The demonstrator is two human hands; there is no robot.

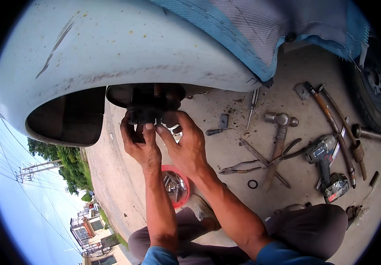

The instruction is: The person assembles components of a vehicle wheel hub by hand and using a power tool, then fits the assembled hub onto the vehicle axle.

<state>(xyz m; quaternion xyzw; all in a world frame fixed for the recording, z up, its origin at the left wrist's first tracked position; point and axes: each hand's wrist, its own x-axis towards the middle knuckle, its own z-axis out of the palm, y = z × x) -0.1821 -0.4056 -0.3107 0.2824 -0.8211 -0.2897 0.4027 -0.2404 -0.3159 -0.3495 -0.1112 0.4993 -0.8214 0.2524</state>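
A: Grip?

B: Left hand (pixel 143 148) and right hand (pixel 186 143) both pinch the dark part (pixel 147 114), fingers bent.

A: Where's it lie?

B: Straight ahead of both hands, at the fingertips, below the panel (pixel 124 48) edge. Neither hand is nearer; both touch. Long axis looks left-right, but shadow blurs the outline.

A: Textures?

B: Part: blocky, near black, material unclear. Panel: curved, pale blue paint, scuffed, rust-specked. Cloth (pixel 252 31) over it: woven, blue and grey.

A: Further out?

B: Round red bowl (pixel 187 194) below the wrists, metal bits inside. Right, on gritty ground (pixel 226 148): round-faced hammer (pixel 281 120), crossed pliers (pixel 243 167), chunky drill (pixel 325 161).
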